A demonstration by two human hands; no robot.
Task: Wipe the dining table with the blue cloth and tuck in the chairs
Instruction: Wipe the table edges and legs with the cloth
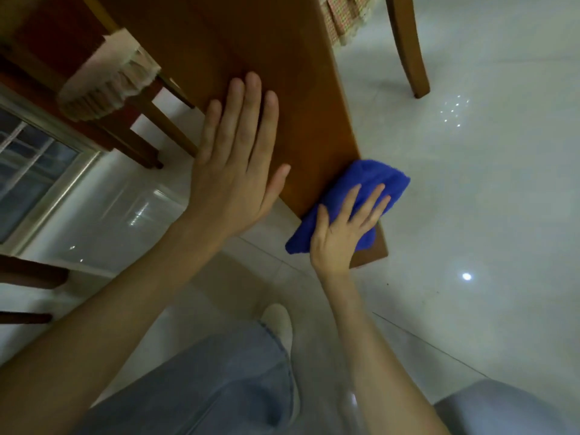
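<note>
The brown wooden dining table (266, 51) runs from the top of the head view down to a near corner at centre right. My left hand (238, 158) lies flat on the tabletop near its left edge, fingers straight. The blue cloth (373, 180) is bunched at the near corner, hanging partly over the edge. My right hand (348, 224) presses down on the cloth with spread fingers. One chair (106, 86) with a frilled checked seat cover stands at the table's left side. Another chair (405, 42) with the same cover stands at the upper right.
Glossy white floor tiles (486, 183) surround the table and reflect ceiling lights. A window with a white frame (34, 171) is at the left. Dark chair legs (28, 277) show at the left edge. My jeans-clad leg and white shoe (276, 321) are below the table corner.
</note>
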